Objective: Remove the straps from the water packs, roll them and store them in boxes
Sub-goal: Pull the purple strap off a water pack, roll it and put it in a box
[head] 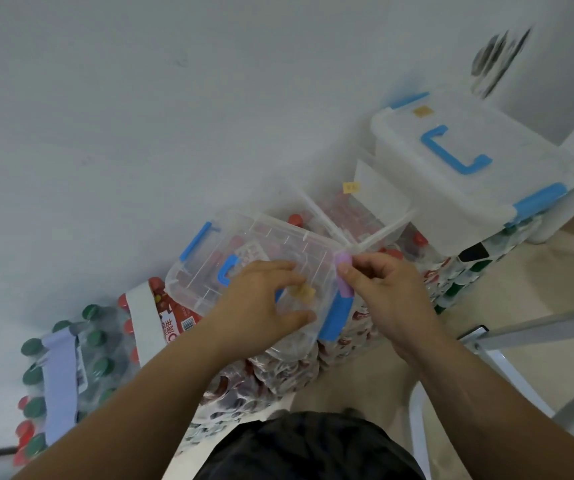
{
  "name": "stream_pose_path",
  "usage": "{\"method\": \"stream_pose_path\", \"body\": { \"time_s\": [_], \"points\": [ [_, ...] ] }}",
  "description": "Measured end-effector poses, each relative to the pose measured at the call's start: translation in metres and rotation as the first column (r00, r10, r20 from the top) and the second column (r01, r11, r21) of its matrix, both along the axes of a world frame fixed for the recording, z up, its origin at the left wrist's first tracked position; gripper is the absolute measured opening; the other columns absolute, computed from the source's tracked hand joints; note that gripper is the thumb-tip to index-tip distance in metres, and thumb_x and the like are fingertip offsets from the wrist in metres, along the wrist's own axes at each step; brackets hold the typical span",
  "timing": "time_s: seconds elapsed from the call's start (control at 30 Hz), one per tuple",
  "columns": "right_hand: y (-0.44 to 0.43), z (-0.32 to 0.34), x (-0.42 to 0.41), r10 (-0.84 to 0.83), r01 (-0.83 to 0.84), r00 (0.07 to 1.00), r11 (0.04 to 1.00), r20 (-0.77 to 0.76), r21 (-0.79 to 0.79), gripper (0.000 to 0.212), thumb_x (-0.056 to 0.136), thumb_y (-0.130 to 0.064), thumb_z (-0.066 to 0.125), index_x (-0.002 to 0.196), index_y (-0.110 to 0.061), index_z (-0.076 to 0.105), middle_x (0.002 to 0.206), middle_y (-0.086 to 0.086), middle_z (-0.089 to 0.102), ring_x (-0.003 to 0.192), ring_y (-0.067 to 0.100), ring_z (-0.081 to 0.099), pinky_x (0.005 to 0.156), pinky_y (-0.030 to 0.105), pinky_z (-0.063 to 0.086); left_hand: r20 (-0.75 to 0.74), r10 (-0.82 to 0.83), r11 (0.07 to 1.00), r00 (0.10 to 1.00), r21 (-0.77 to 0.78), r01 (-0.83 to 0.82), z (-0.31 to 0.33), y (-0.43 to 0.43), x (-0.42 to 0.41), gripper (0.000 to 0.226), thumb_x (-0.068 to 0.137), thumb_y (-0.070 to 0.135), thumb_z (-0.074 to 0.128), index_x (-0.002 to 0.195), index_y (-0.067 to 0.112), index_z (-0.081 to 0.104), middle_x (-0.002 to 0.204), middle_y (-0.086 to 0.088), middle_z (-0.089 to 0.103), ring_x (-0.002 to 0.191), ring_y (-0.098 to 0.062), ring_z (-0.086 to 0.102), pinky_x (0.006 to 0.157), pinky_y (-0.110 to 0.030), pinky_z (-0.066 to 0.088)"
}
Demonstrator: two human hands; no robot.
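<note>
your left grip (264, 299) presses flat on the clear box lid (261, 261), while your right grip (379, 285) pinches a rolled lilac strap (343, 271) at its blue latch (337, 315).

White print, seemingly Chinese characters, stands on the red pack label (178, 325) at lower left of centre; too blurred to read. The yellow stickers' marks are illegible.

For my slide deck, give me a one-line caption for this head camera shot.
Left hand steadies a clear storage box on water packs while right hand holds a rolled pink strap.
</note>
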State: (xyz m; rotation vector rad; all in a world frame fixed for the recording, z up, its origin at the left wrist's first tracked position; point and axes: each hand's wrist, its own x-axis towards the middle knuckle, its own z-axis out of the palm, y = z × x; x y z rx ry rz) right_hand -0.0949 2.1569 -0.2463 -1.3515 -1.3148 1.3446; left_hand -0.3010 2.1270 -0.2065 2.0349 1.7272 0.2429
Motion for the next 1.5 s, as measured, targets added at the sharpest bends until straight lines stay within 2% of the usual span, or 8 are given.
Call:
{"method": "stream_pose_path", "body": {
  "time_s": [0.17,0.43,0.63,0.73,0.9,1.13,1.33,1.5],
  "points": [
    [-0.003,0.018,-0.037,0.088,-0.092,0.996,0.982,0.033,0.167,0.016,0.095,-0.035,0.068,0.084,-0.025,0.076,0.073,-0.003,0.071,0.069,0.005,0.062,0.067,0.021,0.054,0.069,0.164,0.975,0.984,0.14,-0.173,0.001,0.005,-0.041,0.04,0.088,0.038,0.07,0.127,0.03,0.064,0.14,0.013,0.055,0.132,-0.007,0.043,0.112,-0.029,0.037],
    [0.012,0.02,-0.12,0.154,-0.154,0.988,0.986,0.0,0.068,0.023,0.098,-0.027,0.067,0.077,-0.021,0.075,0.067,-0.002,0.069,0.063,0.001,0.061,0.069,0.02,0.055,0.212,0.385,0.878,0.898,0.215,-0.427,-0.018,0.024,-0.134,0.027,0.088,0.021,0.072,0.116,0.022,0.073,0.125,0.004,0.064,0.113,-0.013,0.057,0.103,-0.038,0.048],
    [0.022,0.015,-0.14,-0.017,0.014,0.995,0.999,0.099,0.031,0.033,0.098,-0.028,0.066,0.075,-0.005,0.072,0.06,-0.011,0.065,0.056,-0.003,0.056,0.06,0.012,0.046,0.365,0.245,0.965,0.898,-0.001,-0.263,-0.029,0.045,-0.167,0.035,0.097,0.014,0.059,0.12,0.039,0.068,0.119,0.014,0.064,0.093,0.001,0.064,0.081,-0.013,0.053],
    [0.021,0.016,-0.142,-0.018,0.008,0.988,0.998,0.153,0.067,0.035,0.099,-0.031,0.065,0.071,-0.009,0.07,0.062,-0.002,0.065,0.056,0.002,0.054,0.061,0.016,0.046,0.418,0.163,0.985,0.894,-0.02,-0.171,-0.034,0.053,-0.175,0.037,0.098,0.012,0.055,0.12,0.039,0.068,0.12,0.012,0.065,0.099,0.0,0.064,0.087,-0.023,0.055],
    [0.02,0.015,-0.145,-0.092,0.087,0.984,0.995,0.154,0.037,0.023,0.097,-0.034,0.065,0.086,-0.017,0.077,0.07,0.008,0.067,0.061,0.01,0.055,0.059,0.023,0.048,0.439,0.151,0.986,0.886,-0.008,-0.164,-0.043,0.059,-0.183,0.039,0.099,0.007,0.051,0.127,0.029,0.066,0.113,0.002,0.071,0.078,-0.015,0.067,0.07,-0.02,0.055],
    [0.02,0.014,-0.151,-0.122,0.11,0.969,0.992,0.215,0.068,0.031,0.098,-0.037,0.064,0.076,-0.018,0.073,0.07,0.009,0.067,0.06,0.009,0.055,0.058,0.024,0.048,0.438,0.166,0.984,0.884,-0.011,-0.179,-0.054,0.056,-0.202,0.036,0.102,0.017,0.05,0.133,0.03,0.062,0.127,0.008,0.066,0.107,-0.004,0.063,0.092,-0.018,0.048],
    [0.017,0.022,-0.148,-0.173,0.165,0.975,0.984,0.137,0.065,0.02,0.098,-0.029,0.065,0.088,-0.016,0.077,0.076,0.002,0.072,0.062,0.008,0.061,0.055,0.022,0.05,0.33,-0.051,0.938,0.943,0.339,-0.068,-0.033,0.052,-0.178,0.034,0.085,0.03,0.066,0.116,0.014,0.071,0.118,-0.004,0.068,0.11,-0.015,0.059,0.104,-0.034,0.044],
    [-0.001,0.027,-0.111,-0.303,0.293,0.946,0.952,0.118,0.091,0.021,0.098,-0.026,0.065,0.094,-0.009,0.078,0.081,0.013,0.072,0.067,0.011,0.061,0.058,0.024,0.054,0.352,-0.292,0.942,0.889,0.267,0.204,-0.015,0.033,-0.128,0.033,0.081,0.039,0.076,0.11,0.023,0.071,0.107,0.014,0.063,0.103,0.0,0.053,0.097,-0.009,0.035]
  ]
}}
